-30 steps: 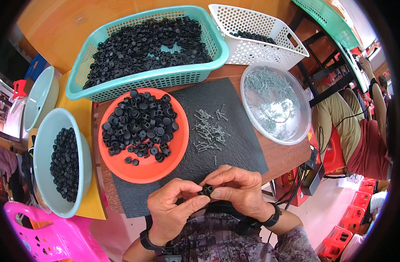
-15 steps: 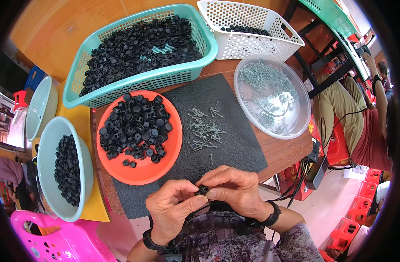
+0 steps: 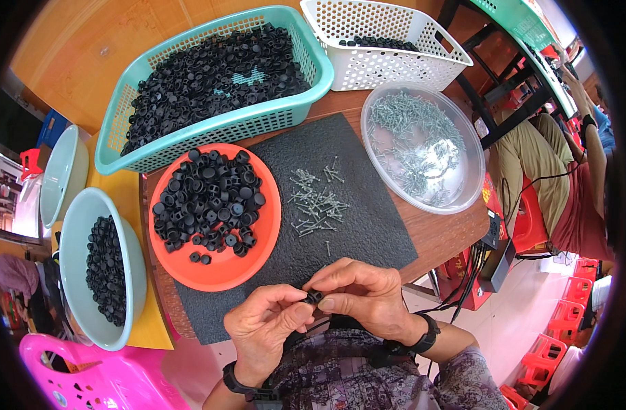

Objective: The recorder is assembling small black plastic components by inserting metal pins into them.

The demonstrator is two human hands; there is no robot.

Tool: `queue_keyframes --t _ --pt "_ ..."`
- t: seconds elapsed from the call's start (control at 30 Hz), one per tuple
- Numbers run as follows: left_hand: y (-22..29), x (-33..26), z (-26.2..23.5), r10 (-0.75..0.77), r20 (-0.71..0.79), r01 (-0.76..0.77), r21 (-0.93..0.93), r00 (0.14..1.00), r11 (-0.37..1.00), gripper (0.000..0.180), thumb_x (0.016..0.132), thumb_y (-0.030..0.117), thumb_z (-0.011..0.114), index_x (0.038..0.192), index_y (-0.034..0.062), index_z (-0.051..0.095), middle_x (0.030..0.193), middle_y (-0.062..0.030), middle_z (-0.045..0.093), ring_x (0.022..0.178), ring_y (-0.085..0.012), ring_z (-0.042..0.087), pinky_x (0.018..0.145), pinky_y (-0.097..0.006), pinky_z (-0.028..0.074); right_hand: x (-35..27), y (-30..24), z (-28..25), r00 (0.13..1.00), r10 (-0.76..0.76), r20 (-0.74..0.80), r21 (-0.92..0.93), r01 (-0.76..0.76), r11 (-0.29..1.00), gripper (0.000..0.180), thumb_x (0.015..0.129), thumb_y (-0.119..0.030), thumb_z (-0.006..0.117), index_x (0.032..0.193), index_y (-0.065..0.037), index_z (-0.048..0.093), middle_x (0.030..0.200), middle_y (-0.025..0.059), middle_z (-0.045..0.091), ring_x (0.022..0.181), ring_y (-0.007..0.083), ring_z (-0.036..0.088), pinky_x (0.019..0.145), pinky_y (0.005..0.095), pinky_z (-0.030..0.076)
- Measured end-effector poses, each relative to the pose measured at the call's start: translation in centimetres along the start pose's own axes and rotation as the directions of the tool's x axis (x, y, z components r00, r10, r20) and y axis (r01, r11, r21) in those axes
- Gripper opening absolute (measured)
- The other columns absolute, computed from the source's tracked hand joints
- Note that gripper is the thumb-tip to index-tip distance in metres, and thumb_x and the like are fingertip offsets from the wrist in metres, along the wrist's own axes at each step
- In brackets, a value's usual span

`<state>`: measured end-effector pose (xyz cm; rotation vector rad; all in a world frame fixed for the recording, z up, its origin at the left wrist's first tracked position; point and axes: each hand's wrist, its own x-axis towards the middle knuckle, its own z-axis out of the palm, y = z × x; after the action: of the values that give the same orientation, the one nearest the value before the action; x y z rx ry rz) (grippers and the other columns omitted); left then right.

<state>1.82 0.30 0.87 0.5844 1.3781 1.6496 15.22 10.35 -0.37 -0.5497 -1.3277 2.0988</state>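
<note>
At the mat's near edge, my right hand [image 3: 364,295] pinches a small black plastic fitting [image 3: 314,297] between thumb and fingers. My left hand [image 3: 266,326] meets it from the other side, its index fingertip and thumb closed about the fitting's left end. Fingertips hide much of the fitting, so I cannot tell whether a screw is in it. Loose silver screws [image 3: 317,208] lie in a pile on the black textured mat [image 3: 367,225], with one lying apart just beyond my hands. An orange bowl [image 3: 224,273] of black round fittings [image 3: 210,198] stands to the left.
A teal basket [image 3: 217,130] heaped with black parts stands at the back, beside a white perforated basket [image 3: 367,76]. A clear tub [image 3: 436,205] of screws sits right. Pale green basins [image 3: 136,273] and a pink chair [image 3: 101,376] are left; another person [image 3: 552,171] sits right.
My left thumb has drawn slightly back from the fitting, and my left hand has shifted a little leftward. The right hand keeps its pinch. The whole view has shifted slightly.
</note>
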Motion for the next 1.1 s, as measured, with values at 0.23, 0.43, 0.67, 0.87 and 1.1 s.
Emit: queue_keyframes --t 0.23,0.43,0.67,0.87,1.1 --pt "-0.1 0.2 0.0 -0.015 0.004 0.015 -0.072 1.0 0.997 0.021 0.077 -0.001 0.071 0.09 -0.0067 0.055 0.075 -0.0141 0.063 0.061 -0.016 0.063 0.05 -0.024 0.053 -0.1 0.0 -0.1 0.999 0.048 -0.003 0.047 -0.048 0.998 0.02 0.081 0.009 0.061 0.101 0.004 0.063 0.103 0.0131 0.061 0.092 0.0164 0.062 0.08 0.0266 0.054" --pt "-0.4 0.2 0.1 0.009 -0.004 -0.009 -0.031 1.0 0.999 0.02 0.077 -0.002 0.071 0.09 -0.0063 0.056 0.076 -0.0137 0.063 0.062 -0.0149 0.062 0.051 -0.023 0.052 -0.1 -0.1 -0.2 0.998 0.052 -0.025 0.028 -0.051 0.998 0.019 0.079 0.01 0.063 0.097 0.003 0.065 0.099 0.0126 0.063 0.09 0.0156 0.062 0.079 0.0265 0.053" --pt "-0.9 0.2 0.0 0.066 0.034 -0.07 0.108 0.997 0.992 0.02 0.077 -0.001 0.072 0.089 -0.0059 0.057 0.076 -0.0122 0.063 0.062 -0.0125 0.061 0.054 -0.022 0.052 -0.4 0.6 -0.2 0.994 0.016 -0.105 0.058 -0.01 0.998 0.019 0.074 0.009 0.067 0.092 0.004 0.066 0.095 0.019 0.064 0.086 0.0205 0.064 0.072 0.0275 0.057" --pt "-1.4 0.1 -0.2 0.106 0.078 -0.12 0.203 0.991 0.972 0.02 0.077 0.0 0.072 0.089 -0.0057 0.058 0.076 -0.0115 0.063 0.061 -0.0118 0.06 0.054 -0.022 0.052 -0.4 0.4 -0.3 0.996 0.033 -0.084 0.067 -0.027 0.997 0.022 0.075 0.015 0.063 0.094 0.003 0.067 0.096 0.0135 0.064 0.087 0.0163 0.062 0.077 0.0269 0.052" --pt "-1.0 0.3 0.2 0.081 0.061 -0.089 0.15 0.995 0.985 0.02 0.077 0.0 0.072 0.088 -0.0056 0.057 0.074 -0.0106 0.062 0.059 -0.0113 0.059 0.052 -0.022 0.051 -0.3 0.5 -0.1 0.995 -0.014 -0.102 0.021 0.016 1.0 0.022 0.074 0.015 0.064 0.093 0.003 0.067 0.095 0.0131 0.064 0.086 0.0158 0.062 0.076 0.0263 0.052"
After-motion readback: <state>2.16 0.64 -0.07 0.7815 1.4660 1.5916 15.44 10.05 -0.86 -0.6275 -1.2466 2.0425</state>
